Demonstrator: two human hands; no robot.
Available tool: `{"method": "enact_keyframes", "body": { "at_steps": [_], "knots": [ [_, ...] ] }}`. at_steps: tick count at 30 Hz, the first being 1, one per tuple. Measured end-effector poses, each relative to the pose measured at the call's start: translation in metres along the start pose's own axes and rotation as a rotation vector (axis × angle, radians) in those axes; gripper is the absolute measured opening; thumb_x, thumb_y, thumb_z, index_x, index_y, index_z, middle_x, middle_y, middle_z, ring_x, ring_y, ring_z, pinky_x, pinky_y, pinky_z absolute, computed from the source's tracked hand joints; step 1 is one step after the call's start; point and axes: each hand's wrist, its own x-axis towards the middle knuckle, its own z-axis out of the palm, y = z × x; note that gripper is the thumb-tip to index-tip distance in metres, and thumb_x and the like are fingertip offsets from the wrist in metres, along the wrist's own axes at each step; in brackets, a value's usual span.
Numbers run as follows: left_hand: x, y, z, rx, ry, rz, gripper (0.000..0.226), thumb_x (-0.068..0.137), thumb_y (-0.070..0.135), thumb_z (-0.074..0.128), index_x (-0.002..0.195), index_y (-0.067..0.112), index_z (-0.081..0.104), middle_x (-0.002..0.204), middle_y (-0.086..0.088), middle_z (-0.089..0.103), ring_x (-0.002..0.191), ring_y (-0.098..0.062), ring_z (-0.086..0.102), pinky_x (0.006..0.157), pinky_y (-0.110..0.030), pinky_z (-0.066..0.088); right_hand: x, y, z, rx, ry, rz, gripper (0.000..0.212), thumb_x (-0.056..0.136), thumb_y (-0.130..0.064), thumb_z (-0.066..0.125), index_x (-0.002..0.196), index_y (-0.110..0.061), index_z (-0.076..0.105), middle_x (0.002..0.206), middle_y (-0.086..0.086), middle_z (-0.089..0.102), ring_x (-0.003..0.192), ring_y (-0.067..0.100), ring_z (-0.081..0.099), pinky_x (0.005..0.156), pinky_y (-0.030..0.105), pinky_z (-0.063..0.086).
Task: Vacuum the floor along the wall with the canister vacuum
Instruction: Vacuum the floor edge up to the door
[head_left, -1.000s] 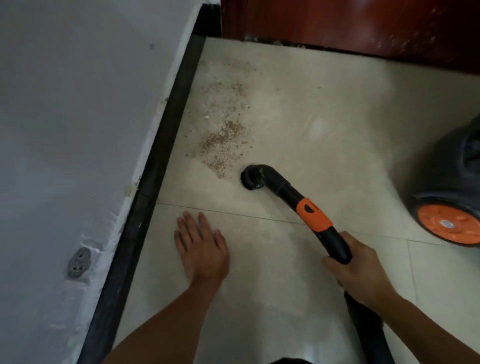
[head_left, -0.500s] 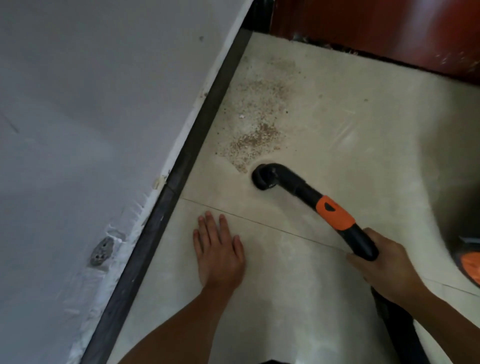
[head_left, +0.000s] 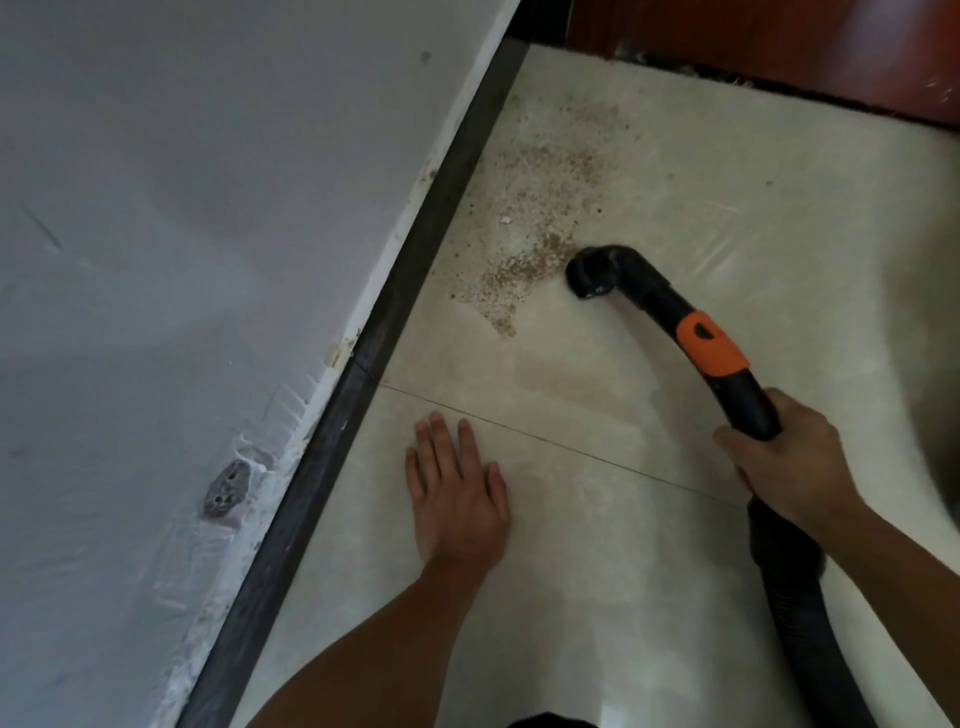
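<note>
My right hand (head_left: 784, 462) grips the black vacuum hose handle (head_left: 748, 400), which has an orange band (head_left: 710, 345). Its curved black nozzle (head_left: 592, 273) points down onto the cream tile floor (head_left: 649, 571), just right of a patch of brown crumbs and dust (head_left: 535, 239). The dirt spreads from the nozzle up toward the wall's dark baseboard (head_left: 415, 249). My left hand (head_left: 457, 483) lies flat on the tile with fingers apart, below the dirt. The ribbed hose (head_left: 800, 623) trails off at the lower right.
A grey-white wall (head_left: 182, 260) fills the left side, with a damaged hole (head_left: 226, 491) and chipped plaster near the baseboard. Dark red wooden furniture (head_left: 779, 41) stands along the top edge. A grout line (head_left: 571, 452) crosses the floor.
The view has swung left, so the canister at the right has left the frame. The nozzle has shifted from below the dirt patch to its right edge. My left hand stays flat.
</note>
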Motion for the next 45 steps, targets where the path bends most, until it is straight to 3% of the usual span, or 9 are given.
{"method": "enact_keyframes", "body": {
  "at_steps": [7,13,18,23,26,31,36,40,45],
  "knots": [
    [0.0,-0.001,0.002,-0.018,-0.002,0.001,0.065,0.097,0.043,0.016,0.152,0.01,0.018,0.16,-0.019,0.006,0.148,-0.034,0.002,0.12,-0.048,0.005,-0.036,0.001,0.016,-0.058,-0.166,-0.087,0.028,0.071,-0.009,0.078,0.074,-0.027,0.057,0.051,0.001,0.058,0.043,0.008,0.056,0.047,0.029,0.044],
    [0.0,-0.001,0.003,-0.017,-0.006,-0.002,0.064,0.098,0.043,0.017,0.152,0.009,0.019,0.159,-0.02,0.008,0.148,-0.035,0.004,0.12,-0.049,0.007,-0.015,-0.015,0.02,-0.057,-0.059,-0.063,0.023,0.074,-0.014,0.076,0.078,-0.025,0.057,0.058,0.008,0.061,0.054,0.027,0.062,0.054,0.041,0.053],
    [0.0,-0.001,0.004,-0.012,0.009,0.003,0.063,0.097,0.042,0.02,0.151,0.008,0.021,0.158,-0.022,0.013,0.147,-0.036,0.009,0.119,-0.048,0.009,0.006,-0.037,0.031,-0.02,-0.148,-0.1,0.021,0.075,-0.013,0.074,0.079,-0.023,0.056,0.058,0.009,0.061,0.044,0.019,0.058,0.042,0.027,0.043],
    [0.001,-0.002,0.006,-0.025,0.008,0.004,0.063,0.098,0.042,0.022,0.151,0.008,0.021,0.158,-0.021,0.012,0.148,-0.035,0.007,0.119,-0.049,0.009,-0.002,-0.027,0.027,-0.069,-0.152,-0.115,0.024,0.075,-0.012,0.076,0.076,-0.026,0.056,0.057,0.008,0.06,0.051,0.028,0.06,0.051,0.034,0.049],
    [0.0,-0.002,0.007,-0.02,0.007,0.009,0.063,0.098,0.043,0.021,0.151,0.008,0.02,0.159,-0.021,0.011,0.148,-0.035,0.005,0.119,-0.049,0.007,0.007,-0.038,0.037,-0.022,-0.096,-0.118,0.025,0.076,-0.013,0.075,0.078,-0.028,0.054,0.059,0.009,0.059,0.052,0.027,0.06,0.049,0.029,0.046],
    [0.0,-0.002,0.007,-0.01,0.001,0.019,0.063,0.098,0.041,0.029,0.15,0.007,0.024,0.157,-0.022,0.016,0.147,-0.035,0.01,0.116,-0.049,0.009,0.015,-0.049,0.052,-0.073,-0.217,-0.205,0.028,0.075,-0.013,0.077,0.078,-0.029,0.054,0.059,0.001,0.058,0.05,0.017,0.058,0.048,0.024,0.04],
    [0.001,-0.001,0.003,-0.001,-0.019,0.022,0.062,0.096,0.041,0.03,0.148,0.006,0.029,0.156,-0.024,0.021,0.146,-0.037,0.016,0.115,-0.049,0.01,0.036,-0.077,0.068,-0.047,-0.119,-0.219,0.022,0.079,-0.016,0.075,0.091,-0.019,0.057,0.065,0.004,0.059,0.056,0.022,0.06,0.051,0.025,0.041],
    [0.002,-0.002,0.004,-0.023,-0.008,0.025,0.062,0.097,0.04,0.03,0.149,0.007,0.027,0.157,-0.023,0.018,0.147,-0.036,0.012,0.116,-0.049,0.009,0.043,-0.093,0.073,-0.071,-0.241,-0.26,0.022,0.08,-0.014,0.074,0.092,-0.016,0.056,0.067,0.008,0.06,0.055,0.023,0.059,0.05,0.025,0.04],
    [-0.001,-0.008,0.007,-0.003,-0.017,0.02,0.064,0.098,0.043,0.02,0.152,0.009,0.017,0.159,-0.021,0.005,0.148,-0.034,-0.002,0.119,-0.048,0.002,0.041,-0.087,0.028,-0.233,-0.439,-0.329,0.024,0.08,-0.011,0.074,0.082,-0.02,0.053,0.064,0.005,0.058,0.045,0.012,0.057,0.045,0.025,0.043]
  ]
}}
